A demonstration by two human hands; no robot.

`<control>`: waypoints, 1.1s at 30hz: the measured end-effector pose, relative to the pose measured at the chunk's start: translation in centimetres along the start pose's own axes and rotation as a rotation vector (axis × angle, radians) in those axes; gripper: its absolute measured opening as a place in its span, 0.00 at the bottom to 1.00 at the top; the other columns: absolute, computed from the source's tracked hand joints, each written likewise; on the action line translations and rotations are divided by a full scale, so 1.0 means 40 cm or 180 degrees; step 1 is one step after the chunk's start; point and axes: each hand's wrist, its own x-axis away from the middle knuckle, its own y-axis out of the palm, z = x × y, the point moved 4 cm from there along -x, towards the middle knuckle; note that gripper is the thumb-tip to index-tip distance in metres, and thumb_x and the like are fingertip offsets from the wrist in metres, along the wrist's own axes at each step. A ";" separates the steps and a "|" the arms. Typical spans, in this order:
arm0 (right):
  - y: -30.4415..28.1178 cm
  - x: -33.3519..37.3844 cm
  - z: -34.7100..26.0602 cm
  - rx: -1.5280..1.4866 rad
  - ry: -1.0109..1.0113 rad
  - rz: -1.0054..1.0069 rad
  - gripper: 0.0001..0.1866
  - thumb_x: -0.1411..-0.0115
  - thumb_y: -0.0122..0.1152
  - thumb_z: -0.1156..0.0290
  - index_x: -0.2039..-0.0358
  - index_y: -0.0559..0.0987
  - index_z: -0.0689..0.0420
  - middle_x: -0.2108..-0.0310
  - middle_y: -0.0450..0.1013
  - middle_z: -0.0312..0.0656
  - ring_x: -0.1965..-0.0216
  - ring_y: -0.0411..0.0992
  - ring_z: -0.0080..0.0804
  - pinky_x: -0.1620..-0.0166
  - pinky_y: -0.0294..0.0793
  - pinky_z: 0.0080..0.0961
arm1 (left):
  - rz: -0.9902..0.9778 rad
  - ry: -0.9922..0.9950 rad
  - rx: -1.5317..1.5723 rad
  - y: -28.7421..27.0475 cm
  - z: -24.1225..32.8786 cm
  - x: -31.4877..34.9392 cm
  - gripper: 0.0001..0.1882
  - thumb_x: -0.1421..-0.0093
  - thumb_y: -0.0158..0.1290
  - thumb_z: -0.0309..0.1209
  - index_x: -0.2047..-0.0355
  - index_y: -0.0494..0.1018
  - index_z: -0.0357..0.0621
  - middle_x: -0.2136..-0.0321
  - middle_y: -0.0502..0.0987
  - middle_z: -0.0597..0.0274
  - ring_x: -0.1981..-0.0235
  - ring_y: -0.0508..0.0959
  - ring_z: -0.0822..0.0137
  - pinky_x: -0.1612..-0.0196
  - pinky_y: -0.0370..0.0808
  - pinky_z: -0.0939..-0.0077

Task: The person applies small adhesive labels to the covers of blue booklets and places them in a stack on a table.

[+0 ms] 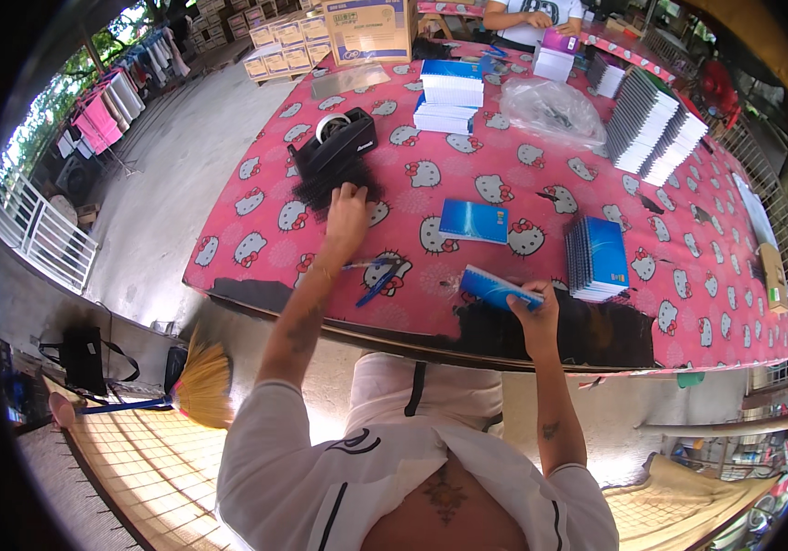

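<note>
My right hand (535,310) grips a small blue-covered notebook (495,286) by its right end, tilted above the table's front edge. My left hand (349,217) reaches over a heap of thin black coils (314,192), with its fingers curled into the near side of it. Just behind the heap stands a black tape dispenser (343,147) with a roll of tape. Another blue notebook (474,221) lies flat in the middle. To its right is a stack of blue notebooks (597,259) with dark coils along one side. Blue-handled scissors (381,281) rest near my left forearm.
The table has a pink cartoon-print cover (504,165), dark and worn at the front. Farther back are a blue-topped notebook stack (449,95), a clear plastic bag (555,112) and tall notebook stacks (642,119). Across the table, another person (534,20) handles a purple-covered stack (555,57).
</note>
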 end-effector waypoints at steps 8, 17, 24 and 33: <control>-0.007 -0.014 -0.010 0.0711 0.0259 -0.0371 0.19 0.37 0.64 0.73 0.46 0.78 0.62 0.53 0.78 0.41 0.53 0.74 0.25 0.47 0.71 0.23 | 0.0593 -0.0014 0.0850 -0.044 0.097 0.007 0.10 0.37 0.53 0.25 0.55 0.73 0.41 0.61 0.76 0.51 0.64 0.77 0.49 0.63 0.77 0.56; 0.015 -0.010 -0.005 0.0720 0.0301 -0.0462 0.15 0.36 0.63 0.72 0.49 0.80 0.63 0.55 0.78 0.39 0.54 0.73 0.21 0.50 0.71 0.20 | -0.0188 0.0140 0.2386 -0.100 0.356 0.156 0.12 0.41 0.61 0.25 0.56 0.80 0.40 0.71 0.80 0.54 0.73 0.81 0.59 0.72 0.75 0.71; 0.010 -0.011 -0.004 0.0725 0.0304 -0.0400 0.14 0.35 0.63 0.73 0.50 0.80 0.62 0.55 0.78 0.38 0.55 0.72 0.21 0.50 0.71 0.20 | -0.0469 -0.0006 0.2476 -0.101 0.356 0.141 0.12 0.41 0.61 0.24 0.56 0.81 0.40 0.70 0.80 0.54 0.72 0.81 0.59 0.71 0.76 0.72; 0.023 -0.002 -0.018 0.0762 0.0200 -0.0586 0.14 0.35 0.62 0.74 0.50 0.80 0.63 0.57 0.78 0.38 0.56 0.73 0.22 0.50 0.71 0.21 | -0.1103 0.0917 0.2573 -0.084 0.324 0.072 0.11 0.42 0.62 0.28 0.59 0.76 0.44 0.68 0.77 0.56 0.70 0.79 0.56 0.67 0.76 0.68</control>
